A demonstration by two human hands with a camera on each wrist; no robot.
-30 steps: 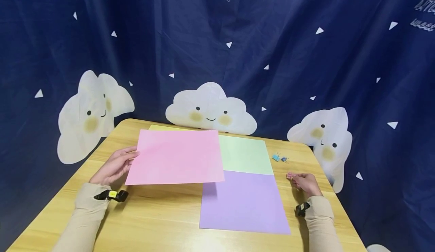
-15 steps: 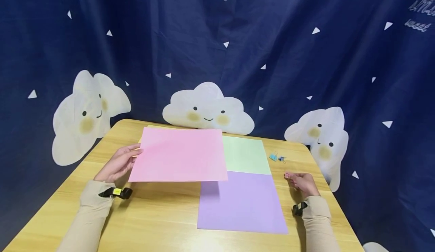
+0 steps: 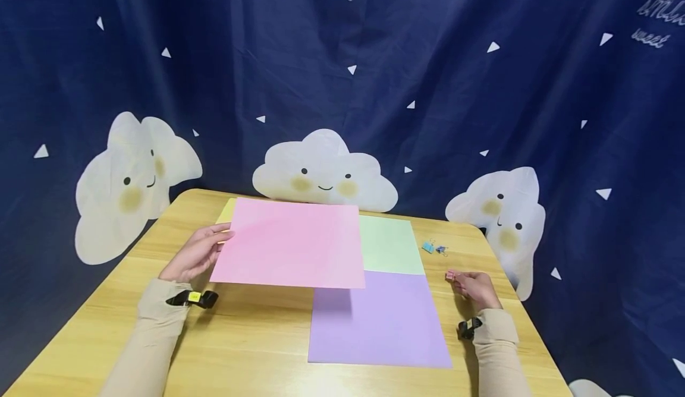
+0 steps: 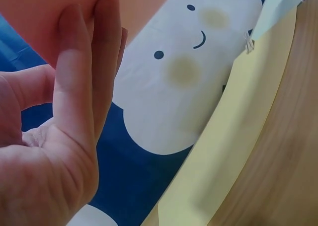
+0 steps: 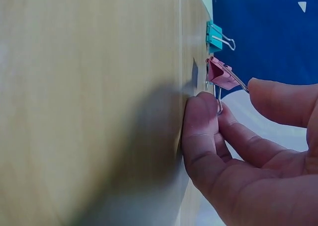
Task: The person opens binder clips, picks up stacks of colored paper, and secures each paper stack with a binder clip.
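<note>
My left hand (image 3: 200, 251) pinches the left edge of a pink sheet of paper (image 3: 297, 242) between thumb and fingers. The sheet is held above the table, casting a shadow on a purple sheet (image 3: 380, 337). It covers most of a yellow sheet (image 3: 226, 211), which shows as a long strip in the left wrist view (image 4: 238, 107), and overlaps a green sheet (image 3: 390, 245). Low over the table at the right, my right hand (image 3: 478, 289) holds a pink binder clip (image 5: 222, 74) by its wire handles, thumb on one and fingers at the other.
A teal binder clip (image 3: 428, 247) and a blue binder clip (image 3: 441, 250) lie at the back right of the wooden table (image 3: 257, 337). Behind the far table edge hangs a dark blue curtain (image 3: 299, 46) with printed clouds. In the left wrist view, a small wire piece (image 4: 249, 43) stands where yellow meets green.
My left hand has carried the pink sheet to the right and slightly toward the back, so it covers more of the green one. The right hand keeps its hold on the pink binder clip.
</note>
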